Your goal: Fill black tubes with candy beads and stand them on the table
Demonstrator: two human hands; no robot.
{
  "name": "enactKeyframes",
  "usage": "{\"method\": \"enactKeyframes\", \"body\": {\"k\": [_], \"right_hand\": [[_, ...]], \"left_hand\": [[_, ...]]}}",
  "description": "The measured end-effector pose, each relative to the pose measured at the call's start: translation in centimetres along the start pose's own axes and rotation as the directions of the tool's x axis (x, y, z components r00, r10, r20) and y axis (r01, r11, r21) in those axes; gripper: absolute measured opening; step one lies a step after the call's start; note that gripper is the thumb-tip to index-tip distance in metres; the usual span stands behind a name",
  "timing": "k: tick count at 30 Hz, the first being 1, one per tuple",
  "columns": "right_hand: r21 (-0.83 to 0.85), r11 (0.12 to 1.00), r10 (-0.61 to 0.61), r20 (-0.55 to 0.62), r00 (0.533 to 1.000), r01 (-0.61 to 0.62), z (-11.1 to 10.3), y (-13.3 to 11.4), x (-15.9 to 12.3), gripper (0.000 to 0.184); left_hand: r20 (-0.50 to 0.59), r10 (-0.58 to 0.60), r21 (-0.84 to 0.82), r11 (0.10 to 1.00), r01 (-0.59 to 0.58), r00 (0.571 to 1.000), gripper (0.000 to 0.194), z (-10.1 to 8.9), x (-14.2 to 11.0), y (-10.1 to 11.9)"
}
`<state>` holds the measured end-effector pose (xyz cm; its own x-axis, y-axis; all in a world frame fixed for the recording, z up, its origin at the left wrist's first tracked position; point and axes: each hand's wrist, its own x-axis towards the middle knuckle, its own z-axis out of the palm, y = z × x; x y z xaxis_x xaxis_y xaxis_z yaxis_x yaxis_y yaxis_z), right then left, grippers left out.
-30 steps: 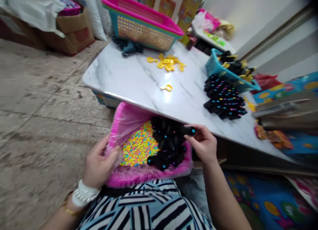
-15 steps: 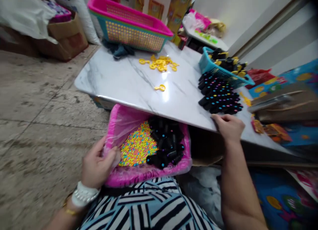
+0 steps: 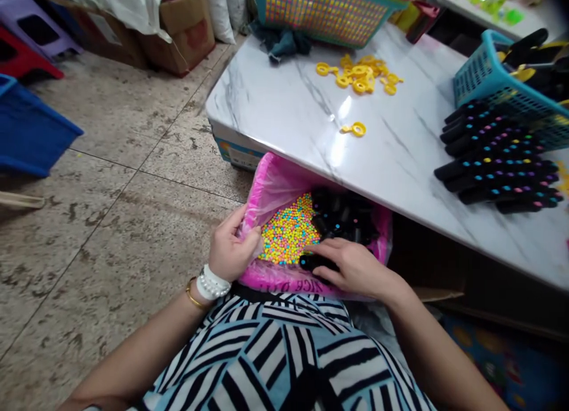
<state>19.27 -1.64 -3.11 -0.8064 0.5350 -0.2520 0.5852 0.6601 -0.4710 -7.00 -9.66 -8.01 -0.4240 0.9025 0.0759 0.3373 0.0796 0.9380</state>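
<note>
A pink basket (image 3: 263,183) lined with clear plastic sits at my lap, against the table's edge. My left hand (image 3: 232,245) is closed around its left rim. Small multicoloured beads (image 3: 288,230) fill the basket's left part, and short black tubes (image 3: 342,212) with coloured bead tips lie heaped on the right. Inside the basket, my right hand (image 3: 358,269) has its thumb and fingers around one blue-tipped black tube (image 3: 316,261). Its palm hides some of the heap.
On the marble-patterned table (image 3: 275,103) are yellow ring-ended pieces (image 3: 362,73) and one apart from them (image 3: 357,129). Rows of black tubes (image 3: 498,156) lie at right, by a blue basket (image 3: 475,73). A tall woven basket (image 3: 324,14) stands behind. A blue bin (image 3: 33,127) is on the floor.
My right hand has left the table's edge and moved left into the pink basket, onto the black tubes. My left hand keeps its hold on the rim. The view has swung left and down.
</note>
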Motion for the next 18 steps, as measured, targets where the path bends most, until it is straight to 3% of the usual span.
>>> {"method": "enactKeyframes", "body": {"k": [2,6,10,12,16,18], "right_hand": [[-0.069,0.997,-0.016,0.13,0.991,0.025,0.2,-0.3,1.5,0.033],[-0.22,0.975,0.069,0.246,0.967,-0.013,0.4,-1.0,3.6,0.027],[-0.31,0.95,0.081,0.35,0.933,0.034,0.3,-1.4,4.2,0.035],[-0.305,0.952,0.084,0.322,0.943,0.019,0.2,-1.3,4.2,0.035],[-0.375,0.927,0.09,0.169,0.981,-0.02,0.8,-1.6,4.7,0.015],[-0.372,0.928,0.047,0.16,0.986,0.016,1.5,-2.2,5.3,0.009]], "left_hand": [[0.003,-0.015,-0.006,1.0,0.015,1.0,0.049,0.0,-0.1,-0.1],[0.001,-0.011,-0.007,1.0,0.011,1.0,0.049,-0.1,-0.1,-0.3],[-0.003,-0.003,-0.019,1.0,0.003,1.0,0.049,0.0,-0.1,-0.2],[-0.002,-0.003,-0.028,1.0,0.003,1.0,0.049,0.1,-0.2,-0.1],[0.008,0.015,-0.048,0.999,-0.014,1.0,0.048,0.1,-0.2,0.0],[0.01,0.018,-0.052,0.999,-0.018,1.0,0.047,0.1,-0.2,0.0]]}}
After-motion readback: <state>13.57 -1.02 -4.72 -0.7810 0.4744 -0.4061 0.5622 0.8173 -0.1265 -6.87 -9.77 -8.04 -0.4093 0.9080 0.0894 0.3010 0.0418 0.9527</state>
